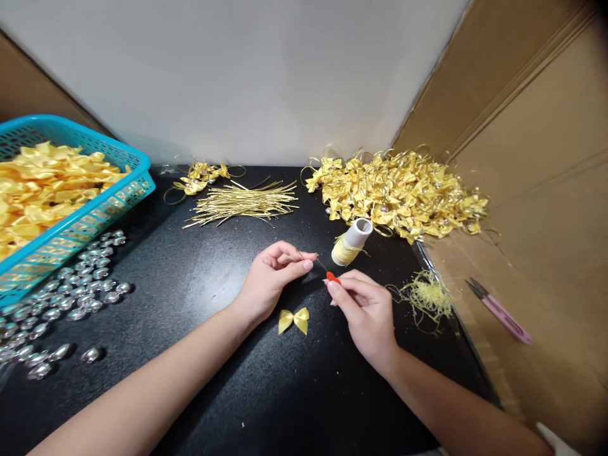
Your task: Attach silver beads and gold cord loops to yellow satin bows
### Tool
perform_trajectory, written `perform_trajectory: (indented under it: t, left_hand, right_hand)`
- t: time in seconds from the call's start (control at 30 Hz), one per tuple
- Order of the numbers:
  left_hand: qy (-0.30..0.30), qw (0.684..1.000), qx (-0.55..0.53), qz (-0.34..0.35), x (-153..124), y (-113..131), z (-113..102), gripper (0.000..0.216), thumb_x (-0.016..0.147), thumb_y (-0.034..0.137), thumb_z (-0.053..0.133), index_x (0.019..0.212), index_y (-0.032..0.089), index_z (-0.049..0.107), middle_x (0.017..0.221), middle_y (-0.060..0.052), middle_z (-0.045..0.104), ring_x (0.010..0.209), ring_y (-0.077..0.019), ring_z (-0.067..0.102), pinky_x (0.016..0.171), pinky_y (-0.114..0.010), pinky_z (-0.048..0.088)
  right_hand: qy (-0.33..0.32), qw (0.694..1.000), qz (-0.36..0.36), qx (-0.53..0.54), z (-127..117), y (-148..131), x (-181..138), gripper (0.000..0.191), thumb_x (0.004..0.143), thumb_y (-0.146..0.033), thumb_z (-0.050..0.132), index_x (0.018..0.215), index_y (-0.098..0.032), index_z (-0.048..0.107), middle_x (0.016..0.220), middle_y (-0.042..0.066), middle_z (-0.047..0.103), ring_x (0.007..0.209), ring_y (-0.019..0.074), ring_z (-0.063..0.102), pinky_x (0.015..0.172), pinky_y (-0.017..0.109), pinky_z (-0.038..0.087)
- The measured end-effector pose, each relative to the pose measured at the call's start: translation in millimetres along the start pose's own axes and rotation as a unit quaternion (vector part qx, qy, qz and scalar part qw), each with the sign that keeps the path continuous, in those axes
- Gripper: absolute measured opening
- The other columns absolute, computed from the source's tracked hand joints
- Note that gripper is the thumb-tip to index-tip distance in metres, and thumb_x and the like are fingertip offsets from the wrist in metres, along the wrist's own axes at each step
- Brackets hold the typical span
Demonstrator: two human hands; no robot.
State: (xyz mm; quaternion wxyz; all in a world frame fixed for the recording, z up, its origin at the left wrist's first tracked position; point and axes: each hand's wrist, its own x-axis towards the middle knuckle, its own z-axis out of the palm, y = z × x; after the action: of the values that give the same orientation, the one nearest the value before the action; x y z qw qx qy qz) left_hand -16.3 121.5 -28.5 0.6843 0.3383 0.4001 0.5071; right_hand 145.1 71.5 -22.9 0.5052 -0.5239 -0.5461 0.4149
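Note:
My right hand (363, 307) pinches a small red-handled needle threader (333, 277), its fine wire pointing toward the other hand. My left hand (280, 278) is closed, thumb against forefinger, on something thin that is too small to make out; the wire's tip is close to these fingertips. Below and between both hands, a yellow satin bow (293, 321) lies on the black table (266, 399). Just beyond my right hand stands a white spool of yellow thread (349, 247), upright and slightly tilted in view.
At left, a blue basket (78, 225) holds yellow bows, with silver beads (85, 278) scattered beside it. Gold ties (244, 204) lie behind my hands, near a few finished bows (197, 179). A large bow pile (399, 193), thread scraps (427, 296) and pink snips (503, 316) are right.

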Motion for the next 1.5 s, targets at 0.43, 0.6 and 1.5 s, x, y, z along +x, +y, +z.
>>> perform_trajectory:
  t: [0.43, 0.6, 1.5]
  left_hand:
    - [-0.003, 1.000, -0.006, 0.001, 0.8, 0.2, 0.6, 0.027, 0.062, 0.017, 0.085, 0.069, 0.017, 0.058, 0.076, 0.001, 0.077, 0.082, -0.0117, 0.071, 0.079, -0.022, 0.052]
    - [-0.006, 1.000, -0.005, 0.001, -0.2, 0.2, -0.4, 0.027, 0.063, 0.016, 0.084, 0.069, 0.017, 0.059, 0.077, 0.001, 0.077, 0.080, -0.0102, 0.071, 0.077, -0.020, 0.052]
    - [0.013, 1.000, 0.017, -0.004, -0.2, 0.2, 0.2, 0.029, 0.060, 0.020, 0.085, 0.069, 0.017, 0.057, 0.078, -0.002, 0.076, 0.085, -0.0172, 0.071, 0.085, -0.030, 0.051]
  right_hand:
    - [-0.002, 1.000, -0.004, 0.002, -0.3, -0.9, -0.8, 0.018, 0.086, -0.025, 0.064, 0.071, -0.017, 0.070, 0.070, 0.001, 0.060, 0.064, 0.0109, 0.054, 0.057, 0.024, 0.043]
    - [-0.003, 1.000, -0.002, 0.002, -0.8, -0.7, -0.9, 0.017, 0.086, -0.025, 0.064, 0.072, -0.018, 0.071, 0.070, 0.001, 0.060, 0.064, 0.0111, 0.054, 0.057, 0.024, 0.043]
    - [0.003, 1.000, 0.000, -0.009, -0.5, -1.5, -0.3, 0.018, 0.086, -0.027, 0.064, 0.073, -0.018, 0.071, 0.070, 0.002, 0.060, 0.063, 0.0120, 0.055, 0.057, 0.026, 0.044]
